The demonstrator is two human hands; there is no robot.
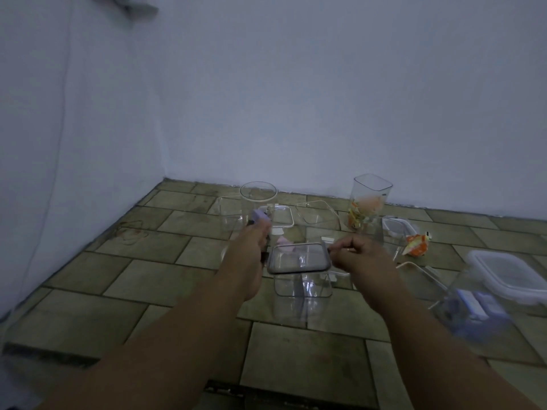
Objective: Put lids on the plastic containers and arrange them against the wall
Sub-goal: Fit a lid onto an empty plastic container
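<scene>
Pinched at opposite edges by the left hand and right hand, both grips closed, the grey-rimmed clear square lid, probably light, stiff and slippery, hovers over the square clear plastic container on the tiled floor.

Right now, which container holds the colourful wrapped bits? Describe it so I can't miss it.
Follow the back wall to the right along the tiled floor. The tall square container stands near it, open-topped. Unlike its clear neighbours, orange and yellow pieces sit in its lower half.
</scene>
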